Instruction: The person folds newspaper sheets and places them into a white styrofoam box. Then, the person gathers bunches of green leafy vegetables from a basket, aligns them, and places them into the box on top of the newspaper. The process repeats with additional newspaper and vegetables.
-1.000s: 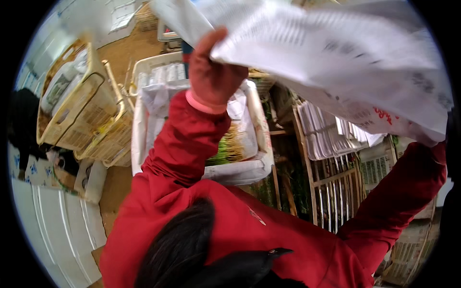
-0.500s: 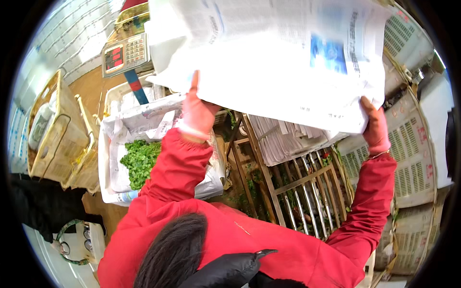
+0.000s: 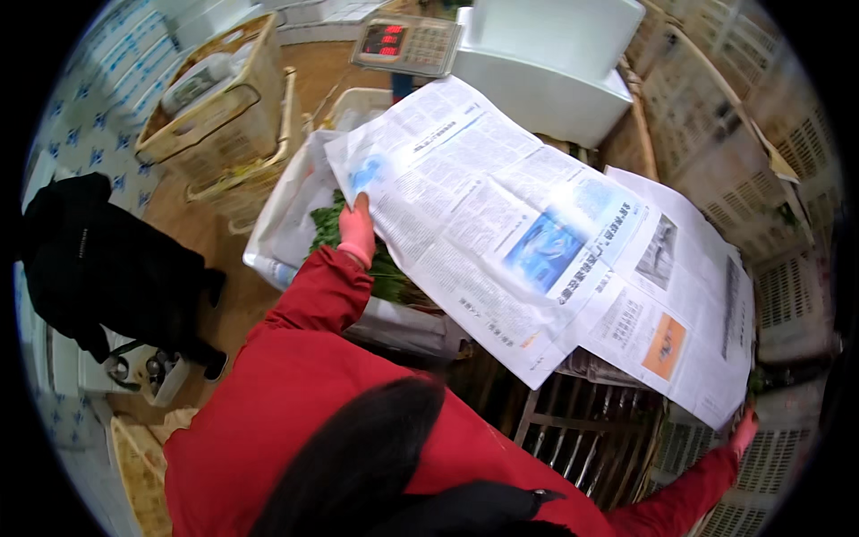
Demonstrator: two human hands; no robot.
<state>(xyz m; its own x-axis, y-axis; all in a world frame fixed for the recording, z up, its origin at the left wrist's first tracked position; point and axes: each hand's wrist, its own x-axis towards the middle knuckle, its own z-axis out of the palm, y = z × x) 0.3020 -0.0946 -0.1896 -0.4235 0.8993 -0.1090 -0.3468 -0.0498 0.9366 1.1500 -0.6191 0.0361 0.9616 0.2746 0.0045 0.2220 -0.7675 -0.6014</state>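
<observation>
A wide newspaper (image 3: 465, 206) is spread out in front of me, slanting down from upper left to lower right. My left hand (image 3: 358, 231), in a pink glove, pinches its near left edge, thumb on top. At far right my right hand (image 3: 743, 433), also pink-gloved, is at the lower right corner of the paper; its fingers seem closed on that corner, though they are small and blurred. Under the paper's left part, leafy greens (image 3: 327, 224) lie in a white foam box (image 3: 284, 210) lined with paper. The newspaper hides part of the greens and box.
Beneath the newspaper stands a metal-barred rack (image 3: 586, 438). A scale display (image 3: 407, 45) and white foam boxes (image 3: 541, 94) are at the back. Plastic crates (image 3: 219, 112) stand at left, woven-looking panels (image 3: 778, 295) at right. A person in black (image 3: 125, 259) is at far left.
The newspaper has come down and now lies spread lower. My right hand has moved outward and nearer to me. The view has shifted, bringing more of the person in black into sight.
</observation>
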